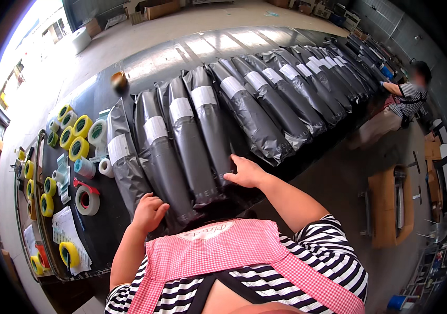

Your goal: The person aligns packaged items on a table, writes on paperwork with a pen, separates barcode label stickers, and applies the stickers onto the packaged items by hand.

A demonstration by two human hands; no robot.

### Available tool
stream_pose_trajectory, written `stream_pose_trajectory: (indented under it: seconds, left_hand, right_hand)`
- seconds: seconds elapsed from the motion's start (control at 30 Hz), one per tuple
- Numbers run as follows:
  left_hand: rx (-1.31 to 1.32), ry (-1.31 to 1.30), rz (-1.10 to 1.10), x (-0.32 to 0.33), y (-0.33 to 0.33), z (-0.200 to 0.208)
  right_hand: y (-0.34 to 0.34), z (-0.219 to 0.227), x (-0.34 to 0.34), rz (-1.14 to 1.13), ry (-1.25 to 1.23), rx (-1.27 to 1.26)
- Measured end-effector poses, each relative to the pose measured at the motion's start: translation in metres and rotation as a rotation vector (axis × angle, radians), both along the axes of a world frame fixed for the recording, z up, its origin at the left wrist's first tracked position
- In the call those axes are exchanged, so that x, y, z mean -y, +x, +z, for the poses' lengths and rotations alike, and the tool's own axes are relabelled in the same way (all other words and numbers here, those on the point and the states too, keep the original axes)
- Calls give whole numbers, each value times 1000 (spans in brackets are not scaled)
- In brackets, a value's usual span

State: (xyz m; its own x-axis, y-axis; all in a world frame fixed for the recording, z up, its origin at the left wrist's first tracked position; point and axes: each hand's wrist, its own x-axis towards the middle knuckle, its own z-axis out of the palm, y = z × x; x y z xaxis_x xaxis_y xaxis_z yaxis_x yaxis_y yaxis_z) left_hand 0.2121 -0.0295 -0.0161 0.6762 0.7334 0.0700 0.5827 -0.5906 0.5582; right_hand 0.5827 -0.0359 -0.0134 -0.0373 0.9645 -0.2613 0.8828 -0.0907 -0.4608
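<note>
Long black plastic-wrapped packages with white labels lie side by side in a row on the dark table. My left hand (149, 213) rests at the near end of the leftmost package (130, 180) and the one beside it (164, 165); its fingers are loosely bent and I see nothing held in them. My right hand (247, 172), fingers apart, touches the near end of another package (212, 138), a little farther right. Further packages (257, 123) continue the row toward the far right.
Left on the table (109, 238) are yellow-rimmed tape rolls (79, 148), a white tape roll (87, 201), a red tape cutter (85, 185) and papers (65, 230). A co-worker (404, 102) stands at the row's far right end. An open cardboard box (383, 209) sits on the floor at right.
</note>
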Motion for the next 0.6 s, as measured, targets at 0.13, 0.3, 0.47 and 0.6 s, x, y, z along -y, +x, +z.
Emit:
stream_pose_trajectory:
  seconds: [0.13,0.3,0.47,0.6]
  left_hand:
    - [132,100,293,0,42,22]
    - [263,100,273,-4,142,35]
    - [310,104,151,-10,240,52]
    - [293,21,186,-4,270,52]
  right_hand:
    - [96,27,-39,-266,597,185]
    - [126,2,-28,27,258,83]
    - [224,17,-75,-63,706,-65]
    - [251,7,-73,-141,166,214]
